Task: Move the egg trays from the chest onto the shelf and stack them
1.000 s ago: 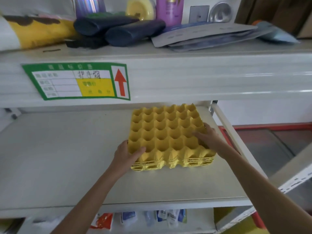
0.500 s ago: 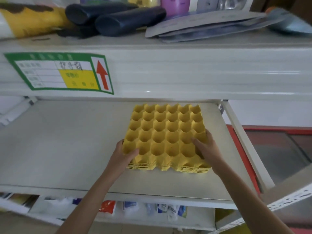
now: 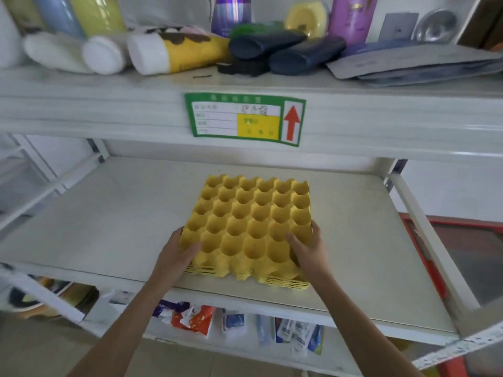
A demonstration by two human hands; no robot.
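A stack of yellow egg trays [image 3: 253, 221] lies flat on the white middle shelf [image 3: 109, 221], near its front edge. My left hand [image 3: 178, 254] grips the stack's near left corner, thumb resting in a cup on top. My right hand [image 3: 306, 247] holds the near right side, fingers curled over the rim. Several thin tray edges show at the stack's front. The chest is out of view apart from a red-framed glass surface [image 3: 468, 257] at the right.
Bottles, tubes and flat packets crowd the upper shelf [image 3: 245, 85], which carries a green price label [image 3: 245, 119]. Sachets [image 3: 196, 318] hang under the middle shelf's front edge. A shelf upright [image 3: 424, 235] runs along the right side.
The view has swung left, so the stack sits more central. Both hands keep hold of the stack's near corners, and the stack has shifted slightly toward the shelf's front edge.
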